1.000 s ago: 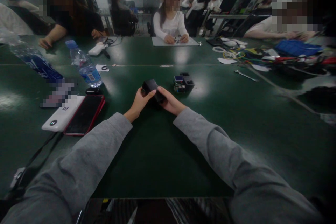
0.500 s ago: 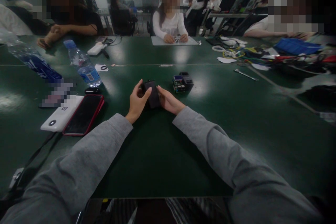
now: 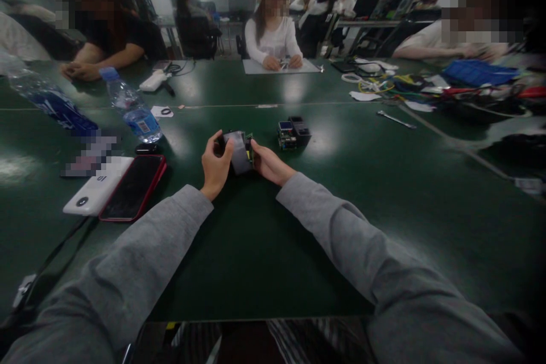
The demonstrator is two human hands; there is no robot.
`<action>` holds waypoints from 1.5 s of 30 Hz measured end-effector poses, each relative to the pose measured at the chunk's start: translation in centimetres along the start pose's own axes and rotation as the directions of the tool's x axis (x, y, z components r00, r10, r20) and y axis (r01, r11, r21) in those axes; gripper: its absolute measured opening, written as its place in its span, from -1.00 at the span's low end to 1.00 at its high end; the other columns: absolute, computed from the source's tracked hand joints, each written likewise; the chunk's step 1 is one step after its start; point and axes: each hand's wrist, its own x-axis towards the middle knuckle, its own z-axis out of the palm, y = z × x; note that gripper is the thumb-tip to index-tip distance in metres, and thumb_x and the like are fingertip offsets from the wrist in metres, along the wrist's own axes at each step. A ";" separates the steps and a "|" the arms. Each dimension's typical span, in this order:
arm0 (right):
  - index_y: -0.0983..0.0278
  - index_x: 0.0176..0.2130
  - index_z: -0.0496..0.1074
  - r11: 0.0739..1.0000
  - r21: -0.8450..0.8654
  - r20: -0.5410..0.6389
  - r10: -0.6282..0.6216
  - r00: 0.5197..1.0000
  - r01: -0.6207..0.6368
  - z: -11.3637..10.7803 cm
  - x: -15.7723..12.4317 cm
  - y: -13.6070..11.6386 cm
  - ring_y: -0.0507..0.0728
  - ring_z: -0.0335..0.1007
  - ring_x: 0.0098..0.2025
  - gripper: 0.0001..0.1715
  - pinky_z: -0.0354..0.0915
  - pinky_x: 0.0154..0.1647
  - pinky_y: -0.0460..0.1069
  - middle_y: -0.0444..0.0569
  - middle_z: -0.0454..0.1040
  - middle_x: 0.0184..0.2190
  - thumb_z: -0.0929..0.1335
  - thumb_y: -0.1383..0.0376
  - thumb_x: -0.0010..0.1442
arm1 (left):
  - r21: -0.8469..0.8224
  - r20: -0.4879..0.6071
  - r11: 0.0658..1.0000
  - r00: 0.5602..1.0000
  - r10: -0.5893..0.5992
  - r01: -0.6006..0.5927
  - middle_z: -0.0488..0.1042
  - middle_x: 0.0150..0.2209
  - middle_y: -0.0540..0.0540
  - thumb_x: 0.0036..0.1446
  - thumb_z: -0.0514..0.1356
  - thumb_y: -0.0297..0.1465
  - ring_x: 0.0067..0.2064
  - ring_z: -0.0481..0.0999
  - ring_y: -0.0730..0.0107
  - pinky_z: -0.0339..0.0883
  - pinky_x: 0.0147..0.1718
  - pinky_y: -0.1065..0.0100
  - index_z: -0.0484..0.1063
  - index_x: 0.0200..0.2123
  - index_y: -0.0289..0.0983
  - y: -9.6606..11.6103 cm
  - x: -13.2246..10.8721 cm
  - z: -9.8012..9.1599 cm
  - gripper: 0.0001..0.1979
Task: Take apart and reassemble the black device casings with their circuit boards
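My left hand [image 3: 216, 165] is closed around a dark box-shaped casing [image 3: 239, 154], with the thumb on its near face. At the casing's right side my right hand [image 3: 269, 162] grips a circuit board [image 3: 250, 151]. Part of the board, with a yellow patch, shows at the casing's open side; the rest is hidden by the casing and fingers. Just beyond my right hand, a second circuit board [image 3: 286, 135] with a small screen stands on the green table [image 3: 264, 250], against another black casing [image 3: 301, 129].
On the left are a red-edged phone [image 3: 133, 187], a white power bank [image 3: 96, 185] and a water bottle [image 3: 134, 108]. To the right lie a wrench [image 3: 396, 119], a cable pile [image 3: 379, 85] and a blue tray [image 3: 480, 74]. Other people sit across the table.
The casing in my left hand has turned so its face catches the light. The circuit board now shows at its right side, between it and my right hand.
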 end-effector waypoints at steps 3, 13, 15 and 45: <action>0.19 -0.15 0.49 1.000 -0.015 -0.031 -0.024 0.999 0.023 0.2 0.0 0.3 0.17 0.52 -0.09 -0.50 0.43 0.02 0.12 -0.04 0.60 -0.18 0.47 -0.12 0.14 | 0.004 -0.015 1.000 1.000 -0.003 0.003 0.52 -0.10 -0.15 0.25 0.22 0.02 -0.11 0.56 0.22 0.48 -0.09 0.19 0.38 0.20 -0.18 -0.1 0.1 -0.1 -0.42; 0.16 -0.11 0.45 0.822 -0.463 -0.254 -0.481 0.839 0.331 1.9 -0.7 1.5 0.21 0.38 0.08 -0.33 0.23 0.24 0.13 0.02 0.49 -0.04 0.28 -0.31 0.21 | 0.026 0.001 0.999 1.000 0.026 -0.026 0.54 -0.14 -0.11 0.24 0.23 0.01 -0.15 0.56 0.26 0.48 -0.12 0.22 0.41 0.18 -0.16 0.8 -0.3 -0.2 -0.44; 0.15 -0.11 0.44 0.805 -0.492 -0.266 -0.502 0.823 0.332 1.9 -0.9 1.3 0.21 0.37 0.08 -0.33 0.22 0.25 0.14 0.01 0.48 -0.05 0.25 -0.33 0.23 | 0.047 0.011 0.998 0.999 0.048 -0.049 0.55 -0.14 -0.10 0.24 0.25 0.00 -0.15 0.56 0.26 0.47 -0.11 0.23 0.43 0.17 -0.16 1.2 -0.4 -0.2 -0.46; 0.19 -0.23 0.32 0.840 -0.456 -0.332 -0.466 0.820 0.292 0.1 -0.1 2.1 0.16 0.43 -0.33 -0.19 0.40 -0.39 0.09 -0.02 0.42 -0.33 0.18 -0.46 0.13 | 0.733 0.151 0.673 0.988 -0.019 -0.099 0.59 -0.24 -0.19 0.36 -0.01 0.00 -0.20 0.58 0.05 0.31 -0.28 0.24 0.52 -0.05 -0.19 1.7 3.7 -4.1 -0.52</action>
